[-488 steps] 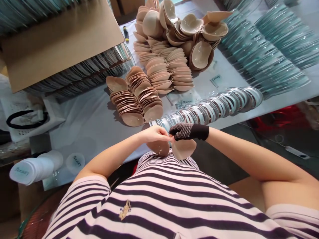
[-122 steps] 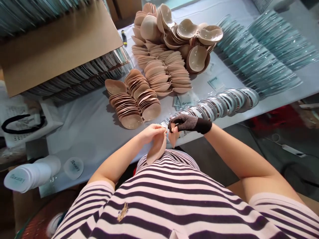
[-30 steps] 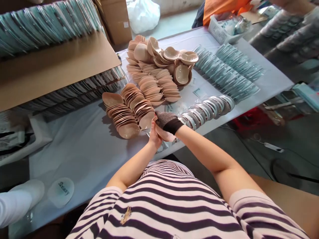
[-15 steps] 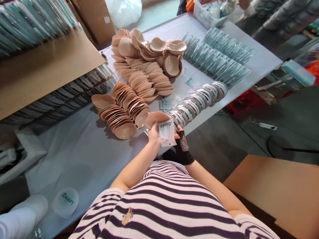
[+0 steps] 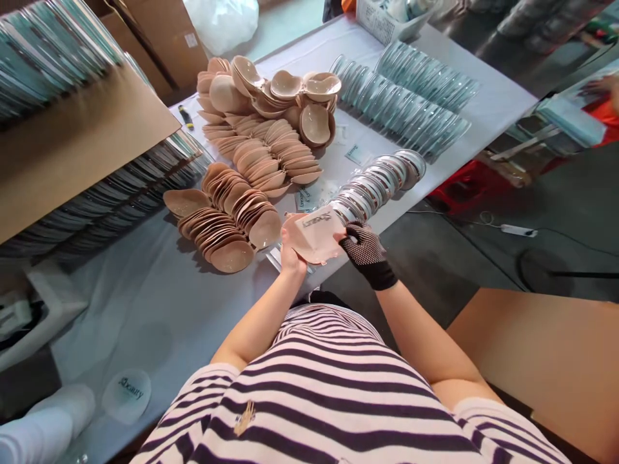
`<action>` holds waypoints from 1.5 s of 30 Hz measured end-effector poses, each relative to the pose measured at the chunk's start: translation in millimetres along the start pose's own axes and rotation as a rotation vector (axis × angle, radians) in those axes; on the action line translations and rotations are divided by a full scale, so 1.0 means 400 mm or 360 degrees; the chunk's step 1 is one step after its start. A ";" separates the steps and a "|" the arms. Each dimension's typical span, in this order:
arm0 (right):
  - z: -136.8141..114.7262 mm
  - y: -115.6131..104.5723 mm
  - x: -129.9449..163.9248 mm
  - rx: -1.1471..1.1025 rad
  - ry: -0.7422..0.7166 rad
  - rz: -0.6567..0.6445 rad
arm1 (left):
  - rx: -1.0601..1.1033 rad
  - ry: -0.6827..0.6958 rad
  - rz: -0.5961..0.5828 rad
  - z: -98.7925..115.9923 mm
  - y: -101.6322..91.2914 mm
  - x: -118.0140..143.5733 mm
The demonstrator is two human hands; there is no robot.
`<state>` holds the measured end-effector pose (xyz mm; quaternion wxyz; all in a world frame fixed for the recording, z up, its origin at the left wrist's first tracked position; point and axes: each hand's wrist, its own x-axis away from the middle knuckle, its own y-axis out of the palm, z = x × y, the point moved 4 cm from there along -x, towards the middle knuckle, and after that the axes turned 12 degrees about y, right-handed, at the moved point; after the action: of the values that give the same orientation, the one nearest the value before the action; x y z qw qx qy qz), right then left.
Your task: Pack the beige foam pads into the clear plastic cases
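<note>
Bare, my left hand (image 5: 293,258) grips a beige silicone bra cup (image 5: 302,248) from its left side, tilted up over the table edge. Across the cup lies a clear printed film (image 5: 323,227) with dark lettering. My right hand (image 5: 366,250), in a black dotted fingerless glove, pinches the film at its right edge. Stacked rows of beige cups (image 5: 232,254) stand just left of my hands. A row of shiny, silver-rimmed round packs (image 5: 372,187) starts right behind the film. Loose printed films (image 5: 309,196) lie flat between the rows.
Clear plastic shells (image 5: 403,106) stand in rows at the far right of the white table (image 5: 503,96). A yellow-black cutter (image 5: 186,117) lies at the far left, near cardboard-topped stacks (image 5: 87,138). A white basket (image 5: 382,26) stands at the back. A round printed film (image 5: 128,394) lies front left.
The cup and film have turned to face upward, with the film spread over the cup. My right hand has come out from beneath, up to the film's right edge. The view has shifted slightly.
</note>
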<state>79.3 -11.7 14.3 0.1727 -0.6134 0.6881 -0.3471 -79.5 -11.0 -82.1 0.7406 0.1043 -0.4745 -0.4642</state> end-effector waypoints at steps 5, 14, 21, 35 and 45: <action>-0.023 0.028 -0.092 0.0473 -0.0080 -0.0354 | 0.0184 0.0222 -0.0104 -0.018 0.055 0.043; 0.036 0.064 -0.065 -0.0653 0.0026 -0.0322 | -0.0012 0.0426 0.0306 -0.008 0.056 0.052; -0.002 0.169 0.041 -0.1355 0.0296 -0.0577 | -0.0088 0.0590 0.0239 0.017 0.066 0.032; 0.240 0.105 0.056 -0.0237 0.0187 0.0886 | -0.2073 0.1414 -0.1386 0.131 -0.062 -0.066; 0.207 0.232 0.274 0.0139 -0.0012 0.0962 | -0.3076 0.1757 -0.2109 0.067 -0.114 -0.039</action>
<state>46.6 -138.8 -86.8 0.2971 -0.3740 0.8232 -0.3070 -129.5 -16.1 -104.6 0.2425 -0.0795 0.5591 -0.7888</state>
